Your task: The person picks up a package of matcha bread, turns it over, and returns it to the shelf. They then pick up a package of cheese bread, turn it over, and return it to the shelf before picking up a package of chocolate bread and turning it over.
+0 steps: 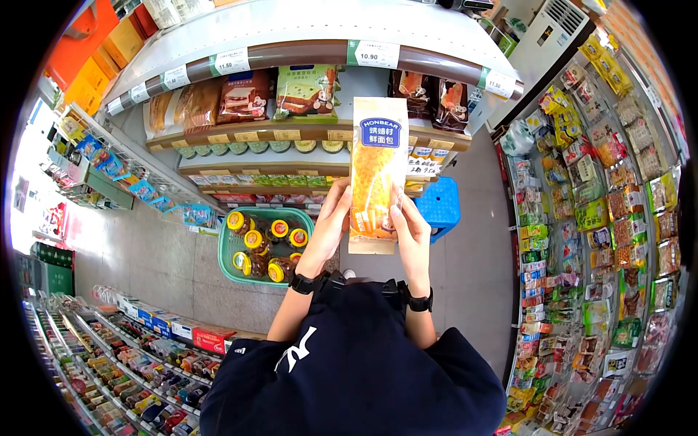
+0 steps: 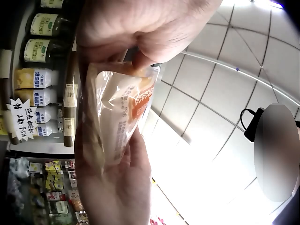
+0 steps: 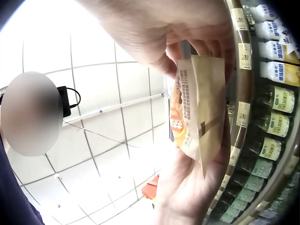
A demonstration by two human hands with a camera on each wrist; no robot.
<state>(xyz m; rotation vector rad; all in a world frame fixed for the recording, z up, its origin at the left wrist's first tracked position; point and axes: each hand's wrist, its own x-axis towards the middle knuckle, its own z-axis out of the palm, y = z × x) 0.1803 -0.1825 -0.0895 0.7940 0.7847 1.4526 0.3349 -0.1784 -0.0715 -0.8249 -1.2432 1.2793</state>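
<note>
A packaged bread with a blue HONBEAR label stands upright between my two hands, its front facing me. My left hand grips its left edge, and my right hand holds the right edge with the thumb on the front. In the left wrist view, the wrapper shows its printed side and crimped end between both palms. The right wrist view shows the pale back seam of the bread pack, with fingers of the right hand behind it.
Ahead is a shelf unit with bagged breads and rows of bottles. A green basket of yellow-lidded jars sits on the floor at left, a blue stool at right. Snack racks line the right side; more shelving is lower left.
</note>
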